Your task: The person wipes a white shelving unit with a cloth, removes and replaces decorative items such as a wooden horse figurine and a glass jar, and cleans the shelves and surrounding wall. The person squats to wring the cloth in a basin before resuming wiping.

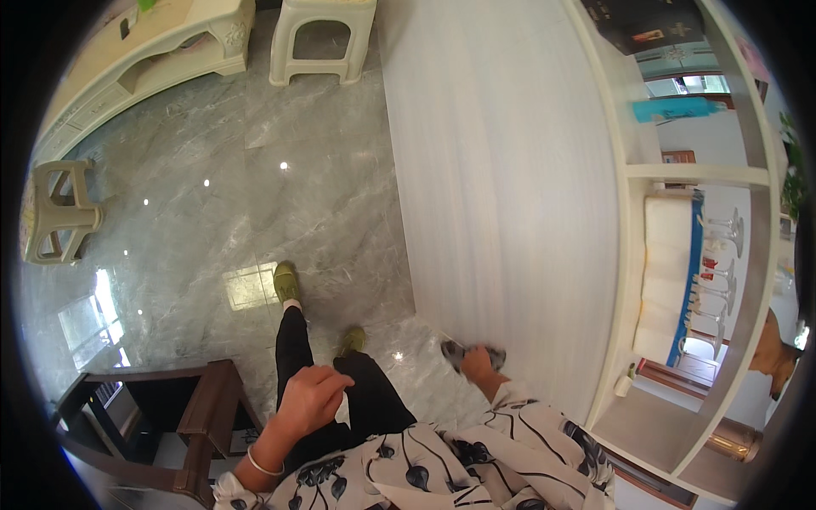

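My right hand (479,364) is wrapped around a grey-and-black mottled object (454,354), beside the lower end of a pale wood-grain cabinet side (503,191). Blur and my fingers hide much of the object, so its exact kind is unclear. In front of my body, my left hand (312,395) hangs with its fingers curled together and nothing visible in it. A light bangle (262,464) circles the left wrist. Below are my black trousers (376,395) and green shoes (286,282), one foot ahead of the other on grey marble-look tiles (319,191).
Plastic stools stand at the top (323,38) and far left (64,210). A cream low cabinet (153,57) occupies the upper left; dark wooden furniture (210,401) is close on the lower left. Along the right, shelves (698,173) hold a blue bottle (676,109) and stemmed glasses (720,280).
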Demonstrator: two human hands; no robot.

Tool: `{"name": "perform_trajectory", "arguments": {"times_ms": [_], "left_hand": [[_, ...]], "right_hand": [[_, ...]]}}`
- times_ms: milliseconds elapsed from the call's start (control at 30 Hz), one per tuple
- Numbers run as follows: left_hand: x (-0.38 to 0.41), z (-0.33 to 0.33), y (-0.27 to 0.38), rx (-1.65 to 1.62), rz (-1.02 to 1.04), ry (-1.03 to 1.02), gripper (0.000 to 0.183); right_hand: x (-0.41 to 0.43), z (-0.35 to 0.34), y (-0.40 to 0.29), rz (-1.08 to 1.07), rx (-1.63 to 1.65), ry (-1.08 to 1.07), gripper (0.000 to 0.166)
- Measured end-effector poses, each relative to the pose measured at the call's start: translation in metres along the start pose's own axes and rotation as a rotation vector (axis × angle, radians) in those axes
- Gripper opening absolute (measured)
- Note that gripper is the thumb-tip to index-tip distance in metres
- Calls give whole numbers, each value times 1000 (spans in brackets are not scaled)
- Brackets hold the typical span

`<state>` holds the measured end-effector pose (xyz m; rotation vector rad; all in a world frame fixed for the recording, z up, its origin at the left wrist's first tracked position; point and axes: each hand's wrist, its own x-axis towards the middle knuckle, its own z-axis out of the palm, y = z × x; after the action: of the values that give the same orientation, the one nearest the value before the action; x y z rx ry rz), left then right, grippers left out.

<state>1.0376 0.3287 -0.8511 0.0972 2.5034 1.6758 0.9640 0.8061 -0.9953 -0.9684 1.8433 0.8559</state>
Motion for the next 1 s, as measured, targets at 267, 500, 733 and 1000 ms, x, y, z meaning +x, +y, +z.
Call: {"name": "perform_trajectory", "arguments": {"times_ms": [267,500,733,1000], "left_hand": [[-23,39,-60,-17,-207,-8,13],[-23,54,-102,31,-331,-7,13],[-14,66,-168,82,-403,-33,16],[-32,75,-185,103,-462,29,17]], "right_hand": [[129,-228,181,464,-232,879,37],[168,-493,333,702,-452,1165,33],[336,-263,185,265,-480,423,30],[227,79,-25,-291,-151,-290,25]]}}
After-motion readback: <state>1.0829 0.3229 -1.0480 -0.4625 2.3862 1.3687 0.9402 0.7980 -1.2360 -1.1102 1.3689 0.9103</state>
